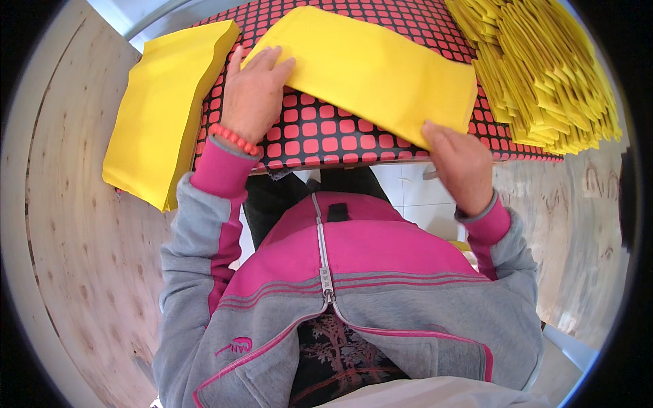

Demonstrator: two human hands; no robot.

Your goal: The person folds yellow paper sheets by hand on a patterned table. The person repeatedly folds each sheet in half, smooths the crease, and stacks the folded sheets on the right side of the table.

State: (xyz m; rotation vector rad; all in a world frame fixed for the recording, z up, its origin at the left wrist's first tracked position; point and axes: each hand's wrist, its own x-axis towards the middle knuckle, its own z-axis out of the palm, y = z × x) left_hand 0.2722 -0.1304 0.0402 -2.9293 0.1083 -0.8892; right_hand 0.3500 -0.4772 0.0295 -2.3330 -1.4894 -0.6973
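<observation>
A long yellow folded sheet (pixel 367 64), of cloth or paper I cannot tell which, lies slantwise across the table in front of me. My left hand (pixel 255 92) rests on its left end, with fingers stretched out over the near edge. At the near right corner, my right hand (pixel 462 163) grips the sheet between thumb and fingers. A thick, neat stack of yellow sheets (pixel 163 95) sits left of my left hand. To the far right is a big pile of folded yellow pieces (pixel 537 75), fanned in overlapping layers.
The tabletop has a black cover with red rounded squares (pixel 309 132), its near edge just in front of my body. Pale wooden boards stand at the left (pixel 75 170) and right (pixel 558 204). White floor tiles (pixel 408 187) show below the table.
</observation>
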